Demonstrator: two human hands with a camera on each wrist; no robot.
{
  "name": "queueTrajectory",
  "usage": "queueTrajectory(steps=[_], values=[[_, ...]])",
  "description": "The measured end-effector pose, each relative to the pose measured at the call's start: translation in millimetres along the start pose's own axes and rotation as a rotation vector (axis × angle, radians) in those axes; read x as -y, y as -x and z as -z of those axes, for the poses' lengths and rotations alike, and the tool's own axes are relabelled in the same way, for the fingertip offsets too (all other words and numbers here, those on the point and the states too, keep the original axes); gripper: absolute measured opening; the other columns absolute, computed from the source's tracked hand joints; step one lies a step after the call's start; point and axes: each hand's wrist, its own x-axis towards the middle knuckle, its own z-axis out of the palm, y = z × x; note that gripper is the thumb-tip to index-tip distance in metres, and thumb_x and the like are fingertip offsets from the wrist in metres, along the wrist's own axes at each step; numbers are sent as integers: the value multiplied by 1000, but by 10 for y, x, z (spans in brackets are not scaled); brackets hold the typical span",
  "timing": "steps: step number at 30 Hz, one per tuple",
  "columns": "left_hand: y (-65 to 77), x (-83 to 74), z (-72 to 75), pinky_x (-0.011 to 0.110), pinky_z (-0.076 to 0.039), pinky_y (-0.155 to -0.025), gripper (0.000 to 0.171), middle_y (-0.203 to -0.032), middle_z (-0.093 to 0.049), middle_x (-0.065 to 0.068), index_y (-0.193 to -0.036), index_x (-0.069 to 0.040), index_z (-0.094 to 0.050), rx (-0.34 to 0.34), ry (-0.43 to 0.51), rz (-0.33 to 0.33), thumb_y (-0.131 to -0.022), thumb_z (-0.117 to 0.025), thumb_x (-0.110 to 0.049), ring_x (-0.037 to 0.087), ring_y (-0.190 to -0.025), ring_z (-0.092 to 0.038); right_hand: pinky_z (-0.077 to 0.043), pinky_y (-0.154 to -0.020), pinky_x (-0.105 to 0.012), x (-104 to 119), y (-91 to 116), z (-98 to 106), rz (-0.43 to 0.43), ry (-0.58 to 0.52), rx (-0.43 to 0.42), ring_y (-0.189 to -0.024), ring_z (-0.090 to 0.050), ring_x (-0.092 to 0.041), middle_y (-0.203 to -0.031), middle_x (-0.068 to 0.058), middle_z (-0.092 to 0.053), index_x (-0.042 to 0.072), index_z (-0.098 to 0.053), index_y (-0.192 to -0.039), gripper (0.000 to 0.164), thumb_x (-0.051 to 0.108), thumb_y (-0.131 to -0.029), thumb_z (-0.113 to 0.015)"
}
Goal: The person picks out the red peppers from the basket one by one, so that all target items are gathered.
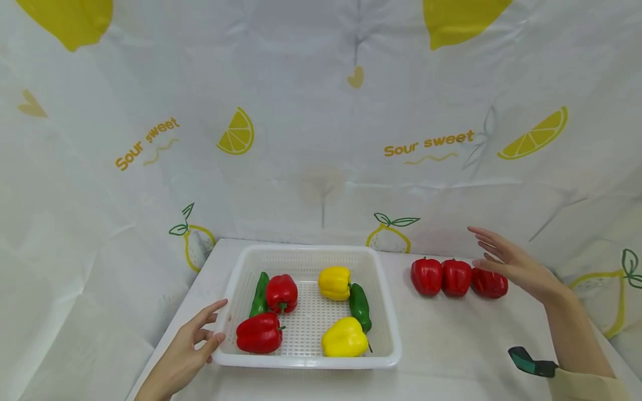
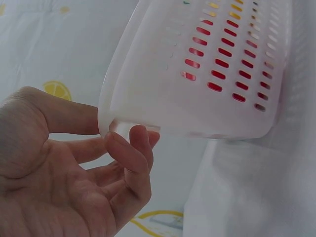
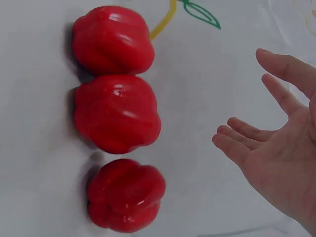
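Observation:
A white plastic basket (image 1: 307,362) holds two red bell peppers (image 1: 259,333), two yellow bell peppers (image 1: 345,337) and two green peppers (image 1: 359,308). At its left side, my left hand (image 1: 185,348) grips the rim, fingers bent about the edge; the left wrist view shows this hand (image 2: 94,163) beside the basket wall (image 2: 148,98). To the basket's right stand three red bell peppers in a row (image 1: 456,277). Over the rightmost one hovers my right hand (image 1: 516,267), fingers spread. In the right wrist view this hand (image 3: 281,133) is apart from the peppers (image 3: 118,113) and holds nothing.
The white table (image 1: 441,334) carries the basket and the loose peppers. Behind and at the sides hangs a pale cloth (image 1: 301,139) printed with lemons and lettering. A dark strap end (image 1: 531,365) sticks out at the right wrist.

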Motion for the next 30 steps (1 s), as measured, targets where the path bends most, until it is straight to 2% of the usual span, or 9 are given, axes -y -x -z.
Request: queueTrajectory(steps=[2, 4, 11, 15, 18, 22, 26, 28, 30], values=[[0, 1, -1, 27, -64, -71, 78, -152, -55, 27, -166, -20, -41, -2, 0, 0, -99, -80, -25, 20, -92, -67, -47, -98, -7, 143, -40, -43, 43, 7, 2, -138, -38, 11, -174, -9, -31, 24, -24, -173, 85, 20, -103, -72], [-1, 3, -3, 27, -64, -71, 78, -152, -55, 27, -166, -19, -41, -6, -1, -1, -99, -80, -24, 19, -91, -67, -45, -98, -4, 292, -81, -95, 93, 5, 11, -133, -33, 21, -174, -10, -32, 23, -26, -173, 86, 18, -101, -74], [4, -3, -5, 27, -64, -71, 79, -153, -55, 28, -166, -20, -41, -7, 0, 0, -98, -80, -26, 19, -92, -67, -41, -104, -2, 705, -211, -278, 223, -19, 20, -141, -34, 20, -168, 14, -38, 20, -33, -170, 84, 10, -98, -76], [5, -12, -7, 27, -64, -72, 79, -154, -54, 28, -166, -20, -41, -4, 2, 6, -99, -80, -27, 19, -92, -67, -40, -107, -3, 890, -259, -365, 257, -30, 50, -143, -34, 19, -170, -6, -38, 19, -34, -169, 81, 11, -99, -75], [0, -16, -12, 27, -64, -72, 79, -154, -54, 28, -166, -21, -40, -4, -1, 14, -99, -80, -28, 19, -92, -67, -41, -107, -5, 1004, -291, -427, 253, -19, 69, -146, -37, 12, -170, -14, -38, 19, -35, -168, 81, 16, -99, -77], [-4, -14, -16, 28, -65, -72, 80, -154, -55, 28, -166, -21, -40, -9, -7, 24, -98, -80, -29, 18, -91, -67, -44, -107, -8, 1135, -350, -513, 276, -16, 91, -150, -43, -3, -170, -17, -40, 14, -37, -166, 79, 17, -98, -78], [-8, -15, -18, 28, -65, -72, 79, -153, -55, 27, -166, -21, -40, -12, -8, 23, -98, -80, -29, 18, -91, -67, -45, -110, -11, 1244, -419, -597, 334, -29, 122, -145, -44, 10, -168, -16, -44, 13, -42, -164, 74, 14, -99, -78], [-9, -17, -19, 28, -65, -72, 79, -153, -56, 27, -166, -21, -40, -13, -8, 22, -98, -81, -28, 18, -91, -67, -47, -113, -16, 1296, -449, -636, 349, -38, 146, -145, -43, 13, -167, -13, -46, 16, -44, -163, 72, 14, -100, -77], [-8, -19, -20, 28, -65, -72, 79, -152, -56, 26, -166, -22, -40, -15, -8, 23, -98, -81, -28, 18, -91, -67, -52, -117, -28, 1346, -478, -675, 353, -28, 170, -149, -49, 2, -168, -11, -47, 19, -44, -163, 69, 16, -101, -76]])
